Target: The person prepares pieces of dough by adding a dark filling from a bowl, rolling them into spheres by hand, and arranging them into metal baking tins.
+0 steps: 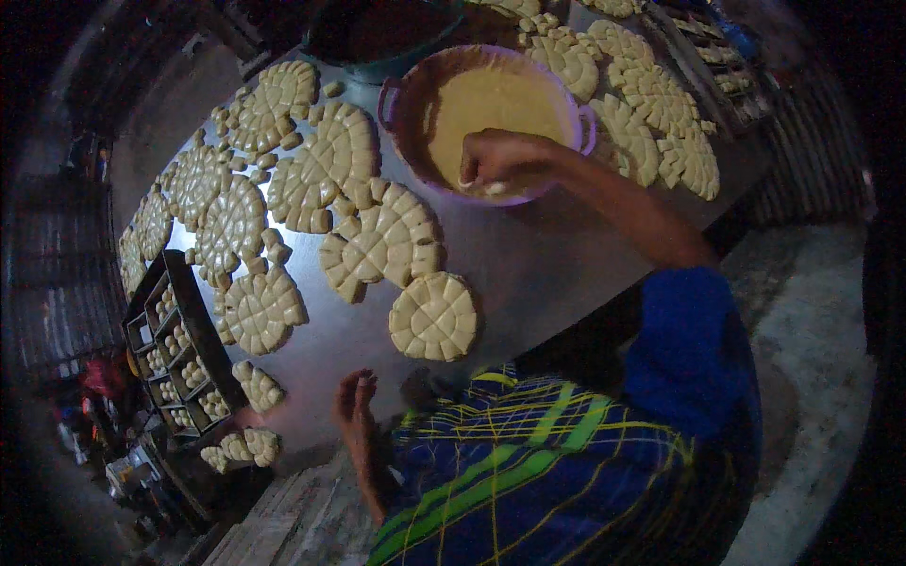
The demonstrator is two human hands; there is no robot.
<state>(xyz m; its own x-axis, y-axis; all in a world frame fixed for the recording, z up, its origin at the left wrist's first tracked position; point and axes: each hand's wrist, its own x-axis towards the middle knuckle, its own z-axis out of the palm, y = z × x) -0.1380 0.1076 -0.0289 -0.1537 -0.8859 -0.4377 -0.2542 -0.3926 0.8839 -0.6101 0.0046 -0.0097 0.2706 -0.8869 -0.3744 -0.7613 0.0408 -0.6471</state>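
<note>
My right hand (505,158) is over the near rim of a purple plastic basin (578,113). Its fingers are curled closed, and what they hold, if anything, is hidden. Pale smears show at the fingertips. A thick yellowish mixture (491,102) fills much of the basin. My left hand (357,401) hovers by the table's near edge, fingers loosely stretched out and holding nothing. Closest to it lies a round of pale dough (433,317) scored into wedges. Beyond that, a larger dough round (382,243) is cut into many pieces, some at its edge separating.
Several more cut dough rounds (229,222) cover the metal table's (524,283) left side, with others (661,104) at far right. A dark compartmented tray (179,349) of dough pieces stands at the left edge. Behind the basin sits a dark green tub (377,66).
</note>
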